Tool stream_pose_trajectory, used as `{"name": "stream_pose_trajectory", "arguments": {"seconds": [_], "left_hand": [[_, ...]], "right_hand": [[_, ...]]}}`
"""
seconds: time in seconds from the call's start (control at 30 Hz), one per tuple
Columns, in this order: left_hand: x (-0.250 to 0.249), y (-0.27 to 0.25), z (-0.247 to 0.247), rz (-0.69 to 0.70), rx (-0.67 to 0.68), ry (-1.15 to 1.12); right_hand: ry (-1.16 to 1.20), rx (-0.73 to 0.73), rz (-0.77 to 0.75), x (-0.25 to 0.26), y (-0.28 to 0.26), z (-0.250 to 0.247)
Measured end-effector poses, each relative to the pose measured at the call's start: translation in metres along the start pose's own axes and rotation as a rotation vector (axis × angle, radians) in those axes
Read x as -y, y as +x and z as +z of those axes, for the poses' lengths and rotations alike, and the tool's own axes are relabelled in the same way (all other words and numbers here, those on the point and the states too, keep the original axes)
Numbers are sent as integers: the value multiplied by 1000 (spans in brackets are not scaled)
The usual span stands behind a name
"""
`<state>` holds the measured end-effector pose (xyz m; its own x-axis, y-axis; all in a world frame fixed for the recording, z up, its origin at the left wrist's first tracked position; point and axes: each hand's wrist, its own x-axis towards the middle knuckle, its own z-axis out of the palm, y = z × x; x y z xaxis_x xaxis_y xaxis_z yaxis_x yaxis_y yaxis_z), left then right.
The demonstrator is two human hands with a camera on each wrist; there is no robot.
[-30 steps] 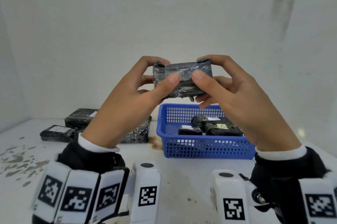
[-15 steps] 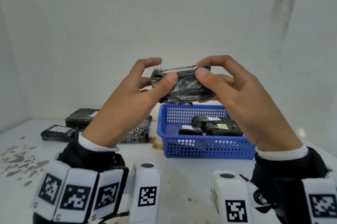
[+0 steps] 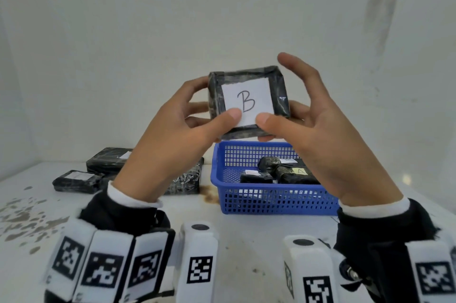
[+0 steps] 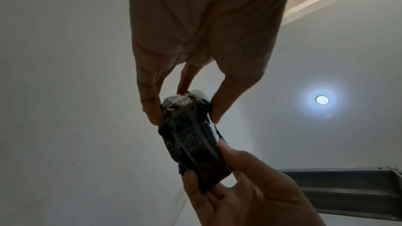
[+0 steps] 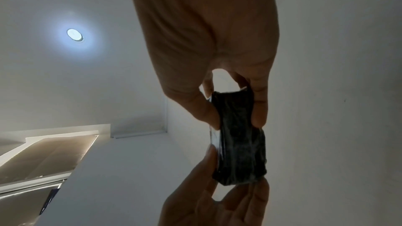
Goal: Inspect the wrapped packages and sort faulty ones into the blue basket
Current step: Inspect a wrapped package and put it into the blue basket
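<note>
Both hands, left hand point(image 3: 172, 139) and right hand point(image 3: 318, 139), pinch the B-labelled package point(image 3: 248, 100) above the blue basket point(image 3: 271, 200); slick wrap under fingertip-only grip risks a slip.

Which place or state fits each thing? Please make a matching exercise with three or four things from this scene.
Things:
1. package with the B label
2. blue basket
3. package with the yellow label
4. loose black packages

Places or states:
a. on the table, left of the basket
b. held up by both hands
c. inside the basket
d. on the table, below the held package

Pairs: 1-b, 2-d, 3-c, 4-a
</note>
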<state>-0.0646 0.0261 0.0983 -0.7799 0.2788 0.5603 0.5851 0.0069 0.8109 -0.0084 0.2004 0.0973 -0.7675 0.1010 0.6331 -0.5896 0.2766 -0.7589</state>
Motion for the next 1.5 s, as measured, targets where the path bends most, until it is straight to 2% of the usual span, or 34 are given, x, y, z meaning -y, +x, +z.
{"name": "stream_pose_trajectory", "arguments": {"seconds": [0.27, 0.77, 1.07, 1.2, 1.27, 1.5], "left_hand": [[-3, -3, -2, 6, 28, 66], [-1, -2, -1, -8, -29, -17], [-5, -4, 1, 40, -15, 44], [-3, -3, 0, -68, 36, 90], [-1, -2, 0, -125, 71, 41], [-2, -3, -3, -68, 64, -51]], "right_hand": [[-51, -5, 27, 3, -1, 3], [-63, -23, 53, 4, -1, 4], [-116, 8, 56, 5, -2, 4], [-63, -88, 53, -1, 2, -2], [-16, -106, 67, -1, 2, -4], [-181, -40, 21, 1, 1, -4]]}}
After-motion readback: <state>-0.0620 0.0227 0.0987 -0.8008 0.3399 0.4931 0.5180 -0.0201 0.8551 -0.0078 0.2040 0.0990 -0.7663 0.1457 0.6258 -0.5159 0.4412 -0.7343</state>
